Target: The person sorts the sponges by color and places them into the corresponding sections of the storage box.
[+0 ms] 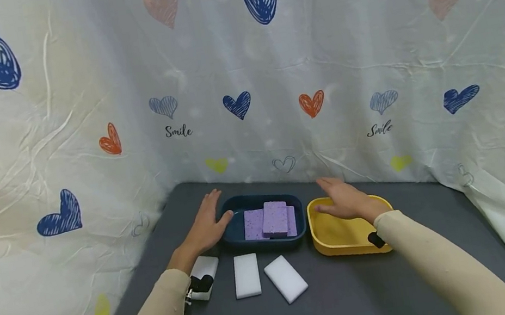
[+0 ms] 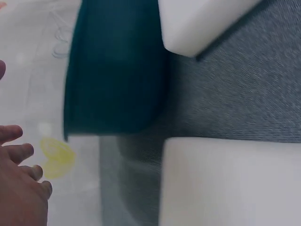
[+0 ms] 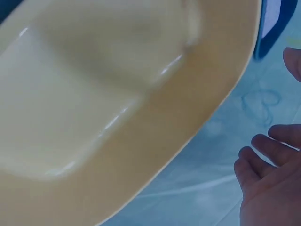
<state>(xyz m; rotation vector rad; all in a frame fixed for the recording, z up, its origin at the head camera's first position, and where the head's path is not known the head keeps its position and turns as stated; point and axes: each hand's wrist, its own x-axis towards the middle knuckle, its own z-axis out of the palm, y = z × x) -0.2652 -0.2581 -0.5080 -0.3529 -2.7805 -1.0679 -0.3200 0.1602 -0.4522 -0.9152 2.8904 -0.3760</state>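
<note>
My left hand [image 1: 207, 223] hovers by the left end of a dark blue tray [image 1: 233, 237], fingers straight and thumb spread, holding nothing. Inside that tray lie several purple sponges [image 1: 274, 217], one stacked on top of the others. Over the yellow tray [image 1: 346, 249] my right hand [image 1: 345, 200] is held with fingers extended and nothing in its grasp. In front of the blue tray are three white sponge blocks [image 1: 246, 276]; the leftmost is partly hidden by my left wrist. The right wrist view shows the bare inside of the yellow tray and the relaxed right fingers [image 3: 268, 153].
A dark grey table [image 1: 334, 298] carries everything. Behind and to the left hangs a white curtain [image 1: 226, 51] printed with hearts, its lower edge meeting the table's back. The two trays stand side by side with a narrow gap between them.
</note>
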